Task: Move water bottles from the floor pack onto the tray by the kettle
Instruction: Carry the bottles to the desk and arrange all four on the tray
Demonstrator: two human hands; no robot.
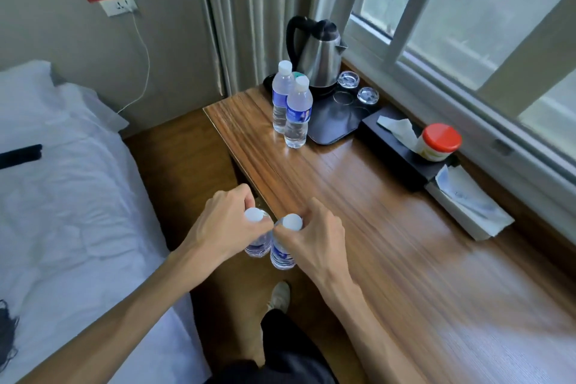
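Observation:
My left hand point(223, 223) grips a clear water bottle point(258, 246) by its neck, white cap showing. My right hand point(311, 234) grips a second water bottle point(282, 254) the same way. Both bottles hang upright side by side, just off the near-left edge of the wooden table point(358, 212). Two more bottles point(297, 112) with blue labels stand on the table, touching the left edge of the black tray point(330, 128). The steel kettle point(318, 54) sits at the tray's far end. The floor pack is hidden.
Two glass ashtrays point(367, 95) and upturned glasses lie on the tray. A black tissue holder with a red-lidded jar point(439, 142) and a tissue box point(467, 206) line the window sill side. A white bed point(62, 181) is on the left, my shoe point(279, 296) below.

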